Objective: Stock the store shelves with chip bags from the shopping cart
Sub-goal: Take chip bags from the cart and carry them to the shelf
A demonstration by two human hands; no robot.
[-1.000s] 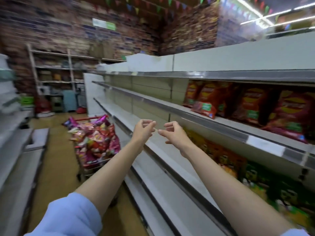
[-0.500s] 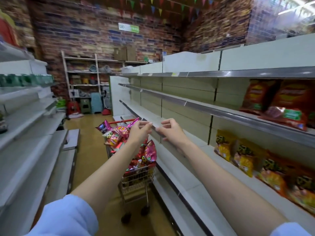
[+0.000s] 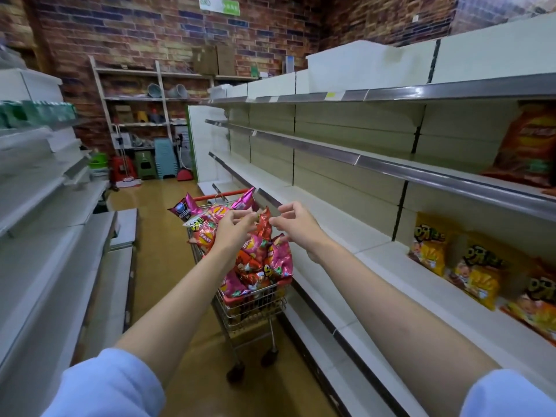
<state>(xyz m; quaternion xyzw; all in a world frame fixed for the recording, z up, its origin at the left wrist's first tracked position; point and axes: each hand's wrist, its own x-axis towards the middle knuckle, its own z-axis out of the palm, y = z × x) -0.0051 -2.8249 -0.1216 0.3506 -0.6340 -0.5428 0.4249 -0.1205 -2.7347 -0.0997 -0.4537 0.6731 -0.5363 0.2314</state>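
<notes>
Pink-red chip bags (image 3: 255, 260), yellow bags (image 3: 478, 275)

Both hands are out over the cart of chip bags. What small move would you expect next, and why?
Probably both hands close on the upright red bag at the top of the shopping cart pile. The left hand and right hand flank it with fingers loosely curled, neither clearly gripping, and the shelf beside the cart has bare space.

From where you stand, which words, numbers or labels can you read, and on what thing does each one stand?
"1": on the green stool at the far end of the aisle.
Green wall sign: white marks, too blurred to read.
Yellow bags, lower right: big stylised letters, not readable.
Red bag, upper right: logo blurred.
Chip bags in the cart: logos too blurred.
</notes>
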